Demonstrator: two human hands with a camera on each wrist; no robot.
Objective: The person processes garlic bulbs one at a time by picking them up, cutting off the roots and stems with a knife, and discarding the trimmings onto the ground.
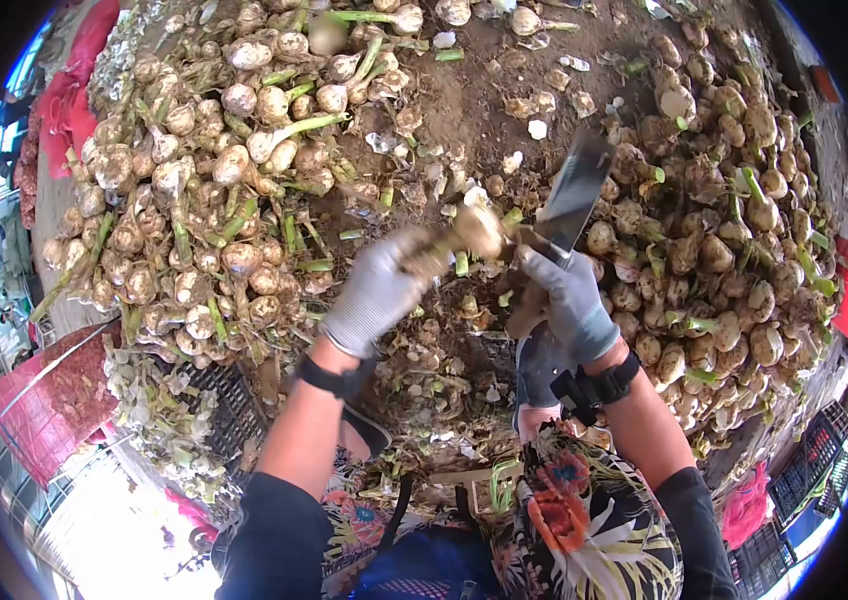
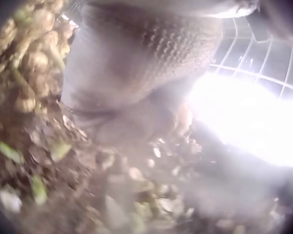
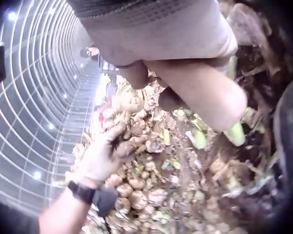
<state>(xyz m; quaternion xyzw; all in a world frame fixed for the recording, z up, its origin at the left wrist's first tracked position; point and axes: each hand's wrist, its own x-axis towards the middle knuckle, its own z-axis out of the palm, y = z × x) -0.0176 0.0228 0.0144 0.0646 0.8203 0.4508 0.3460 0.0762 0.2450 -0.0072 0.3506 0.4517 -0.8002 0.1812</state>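
My gloved left hand (image 1: 381,290) grips a garlic bulb (image 1: 480,232) by its stem, the bulb's head pointing toward the right hand. The right hand (image 1: 569,300), also gloved, holds a broad-bladed knife (image 1: 578,185), its blade angled up and away, blurred. Close to the bulb, the right fingers sit at the base of the blade. In the right wrist view a thick wooden handle (image 3: 205,92) sticks out of the right glove, and the left hand (image 3: 100,156) shows beyond with the bulb (image 3: 130,102). The left wrist view shows mostly the left glove (image 2: 141,58), its fingertips hidden.
A heap of stemmed garlic (image 1: 234,170) lies on the left, another pile (image 1: 714,240) on the right. Cut green stem pieces and dry skins litter the soil (image 1: 464,110) between them. A red mesh sack (image 1: 54,400) stands at left, black crates (image 1: 809,465) at lower right.
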